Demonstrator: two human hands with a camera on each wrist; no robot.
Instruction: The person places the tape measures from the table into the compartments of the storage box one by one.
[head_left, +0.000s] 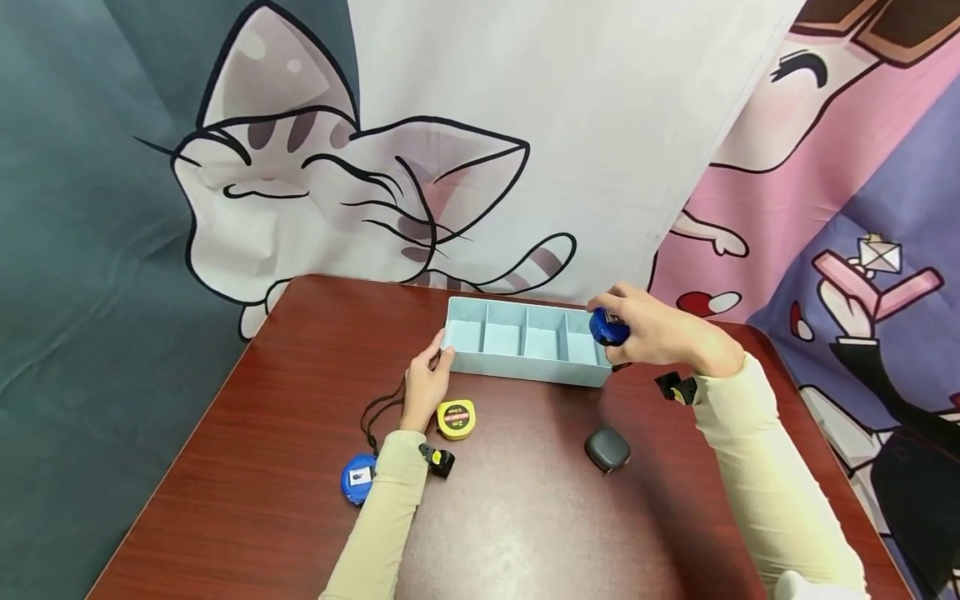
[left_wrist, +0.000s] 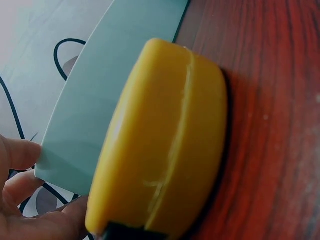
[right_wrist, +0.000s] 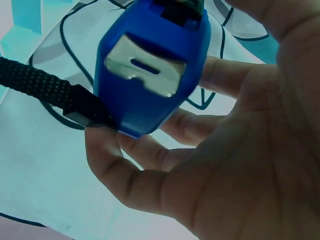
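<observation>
A light blue divided box [head_left: 525,368] with several compartments lies across the table's far part. My left hand [head_left: 426,387] grips its left end, fingers and thumb at the corner in the left wrist view. In my right hand [head_left: 660,329] is a blue tape measure [head_left: 608,327], held above the rightmost compartment. The right wrist view shows its metal belt clip [right_wrist: 145,66] and black braided strap [right_wrist: 37,82]. Just below the left hand rests a yellow tape measure [head_left: 456,419], looming large in the left wrist view. The compartments that show hold nothing.
Another blue tape measure [head_left: 358,479] with a black cord lies beside the left forearm, partly behind it. A dark rounded, squarish object [head_left: 607,450] sits on the reddish-brown table [head_left: 517,517], right of centre. Cartoon-printed cloth [head_left: 600,150] hangs behind the table's far edge.
</observation>
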